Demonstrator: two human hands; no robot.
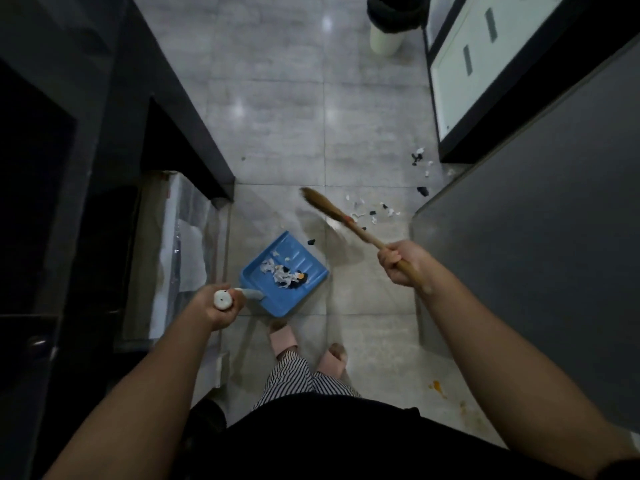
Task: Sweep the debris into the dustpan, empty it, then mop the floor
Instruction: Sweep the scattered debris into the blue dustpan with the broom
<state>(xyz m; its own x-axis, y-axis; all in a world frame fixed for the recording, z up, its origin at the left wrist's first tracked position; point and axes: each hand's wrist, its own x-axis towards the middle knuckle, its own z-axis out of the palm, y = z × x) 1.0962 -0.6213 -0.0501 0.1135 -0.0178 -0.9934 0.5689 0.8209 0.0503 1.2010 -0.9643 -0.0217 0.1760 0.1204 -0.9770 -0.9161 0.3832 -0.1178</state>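
Observation:
A blue dustpan [304,271] rests on the grey tiled floor just ahead of my feet, with a heap of white and black scraps in it. My left hand [216,306] grips the white top of its upright handle. My right hand [398,263] is closed around the wooden handle of a broom [329,209], whose blurred bristle head is lifted up and to the left of the hand. Loose debris [374,213] lies scattered on the floor to the right of the broom, and more debris [420,161] sits farther off by the dark wall corner. One black scrap [311,242] lies at the dustpan's lip.
A dark counter [180,109] runs along the left, and a plastic-wrapped panel [180,251] leans below it. A grey wall [536,237] closes the right side. A white bin with a black liner [389,26] stands at the far end. An orange stain [437,386] marks the floor near my right foot.

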